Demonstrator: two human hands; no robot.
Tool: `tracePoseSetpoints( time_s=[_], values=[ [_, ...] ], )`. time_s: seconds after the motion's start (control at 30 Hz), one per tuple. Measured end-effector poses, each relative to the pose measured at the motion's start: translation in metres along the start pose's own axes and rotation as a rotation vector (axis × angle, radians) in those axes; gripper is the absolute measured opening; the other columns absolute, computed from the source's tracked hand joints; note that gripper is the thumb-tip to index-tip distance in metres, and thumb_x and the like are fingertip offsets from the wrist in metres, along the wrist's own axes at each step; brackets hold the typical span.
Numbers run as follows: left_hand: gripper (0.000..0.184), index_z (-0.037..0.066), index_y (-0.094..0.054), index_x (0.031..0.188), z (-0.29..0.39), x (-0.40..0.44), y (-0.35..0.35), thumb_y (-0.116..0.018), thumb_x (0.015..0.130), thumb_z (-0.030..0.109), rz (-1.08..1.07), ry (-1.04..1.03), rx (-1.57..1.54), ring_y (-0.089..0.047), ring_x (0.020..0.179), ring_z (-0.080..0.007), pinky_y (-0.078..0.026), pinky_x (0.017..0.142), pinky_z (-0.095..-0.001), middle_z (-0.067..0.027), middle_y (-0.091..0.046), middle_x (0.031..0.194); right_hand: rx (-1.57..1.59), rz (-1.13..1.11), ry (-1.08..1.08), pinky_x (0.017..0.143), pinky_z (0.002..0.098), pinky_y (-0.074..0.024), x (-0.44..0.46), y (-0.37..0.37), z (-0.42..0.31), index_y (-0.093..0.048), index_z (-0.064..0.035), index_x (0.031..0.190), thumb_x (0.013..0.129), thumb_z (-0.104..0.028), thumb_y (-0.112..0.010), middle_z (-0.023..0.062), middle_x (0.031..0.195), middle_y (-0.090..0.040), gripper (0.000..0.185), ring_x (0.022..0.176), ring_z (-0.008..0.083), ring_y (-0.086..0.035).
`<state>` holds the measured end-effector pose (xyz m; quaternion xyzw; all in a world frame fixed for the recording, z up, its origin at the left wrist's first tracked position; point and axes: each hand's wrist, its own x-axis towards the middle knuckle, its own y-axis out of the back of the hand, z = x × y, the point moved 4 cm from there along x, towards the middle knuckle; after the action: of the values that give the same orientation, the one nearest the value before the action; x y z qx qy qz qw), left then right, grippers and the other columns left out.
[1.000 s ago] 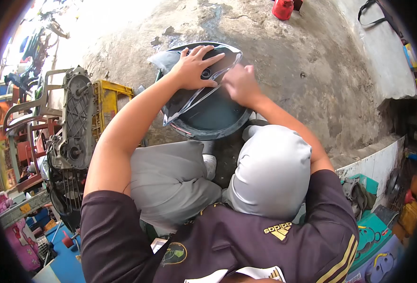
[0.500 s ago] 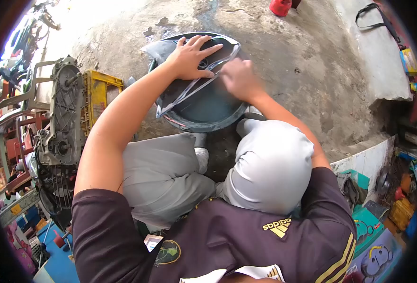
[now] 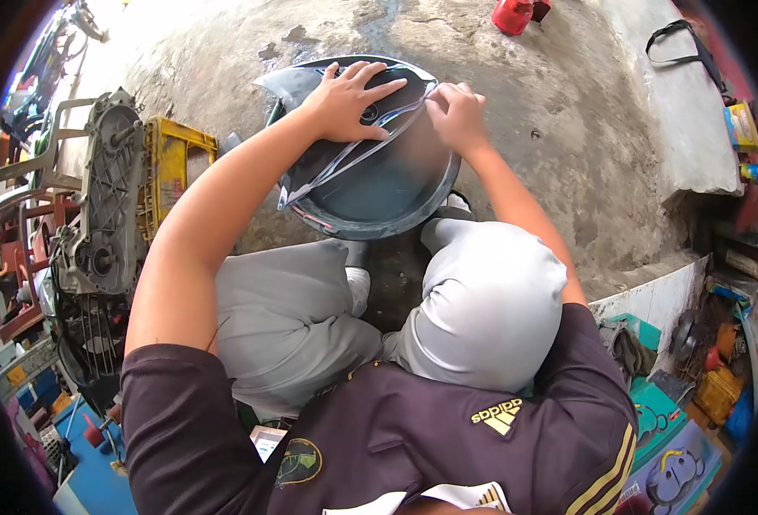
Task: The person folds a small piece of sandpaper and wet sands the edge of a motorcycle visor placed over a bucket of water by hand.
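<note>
A dark panel with pale edges (image 3: pixel 319 154) rests across a round black basin (image 3: pixel 379 230) that holds murky water. My left hand (image 3: pixel 349 105) lies spread on the panel, its fingers apart. At the panel's right corner, my right hand (image 3: pixel 458 113) has its fingers closed and pressed together near the edge. Whatever is between those fingers is hidden or too small to name. Both hands are above the basin, a short gap apart.
A yellow crate (image 3: pixel 173 167) and a metal engine casing (image 3: pixel 104 189) stand at the left. A red container (image 3: pixel 513 15) is on the concrete floor at the top. Teal cases (image 3: pixel 653 416) lie at the lower right, beyond a low white wall (image 3: pixel 653 296).
My right hand has moved up and right along the panel's edge to its right corner and is less blurred. My left hand stays spread on the panel. The whole view has shifted slightly.
</note>
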<state>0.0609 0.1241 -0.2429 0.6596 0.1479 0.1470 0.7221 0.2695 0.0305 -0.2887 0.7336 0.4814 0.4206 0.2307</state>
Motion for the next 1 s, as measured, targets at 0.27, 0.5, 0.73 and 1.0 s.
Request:
tracePoseSetpoints(
  time_s=[0.27,0.5,0.73,1.0],
  values=[
    [0.101,0.037,-0.035,0.171,0.001,0.003,0.002,-0.080,0.084,0.065,-0.022,0.002,0.005,-0.035,0.159,-0.0388,-0.030,0.123,-0.0708,-0.0155,-0.036,0.173,0.026,-0.012,0.037,0.092,0.0524,-0.0454,0.011,-0.002,0.015,-0.075,-0.0156,0.092,0.089,-0.019,-0.073,0.0042,0.098,-0.076,0.005,0.103,0.0310,-0.068],
    [0.103,0.037,-0.033,0.172,0.004,0.005,0.005,-0.079,0.084,0.065,-0.058,0.008,0.017,-0.034,0.159,-0.0389,-0.030,0.122,-0.0723,-0.0159,-0.034,0.173,0.115,-0.152,0.105,0.091,0.0504,-0.0496,-0.001,0.008,-0.007,-0.076,-0.0131,0.093,0.090,-0.017,-0.073,0.0065,0.098,-0.077,0.006,0.103,0.0320,-0.069],
    [0.116,0.034,-0.030,0.173,0.007,0.003,0.008,-0.080,0.078,0.077,-0.089,0.008,0.033,-0.034,0.159,-0.0417,-0.029,0.123,-0.0737,-0.0184,-0.033,0.173,0.134,-0.191,0.069,0.095,0.0494,-0.0498,0.007,0.019,-0.004,-0.076,-0.0117,0.092,0.092,-0.017,-0.073,0.0079,0.095,-0.076,0.006,0.102,0.0321,-0.069],
    [0.133,0.030,-0.016,0.177,0.015,0.007,0.013,-0.083,0.073,0.078,-0.336,0.057,0.091,-0.021,0.165,-0.0450,-0.026,0.128,-0.0710,-0.0194,-0.017,0.181,0.238,-0.094,-0.239,0.098,0.0454,-0.0521,0.031,0.047,0.026,-0.078,-0.0059,0.094,0.090,-0.017,-0.079,0.0114,0.097,-0.076,0.012,0.103,0.0325,-0.067]
  ],
)
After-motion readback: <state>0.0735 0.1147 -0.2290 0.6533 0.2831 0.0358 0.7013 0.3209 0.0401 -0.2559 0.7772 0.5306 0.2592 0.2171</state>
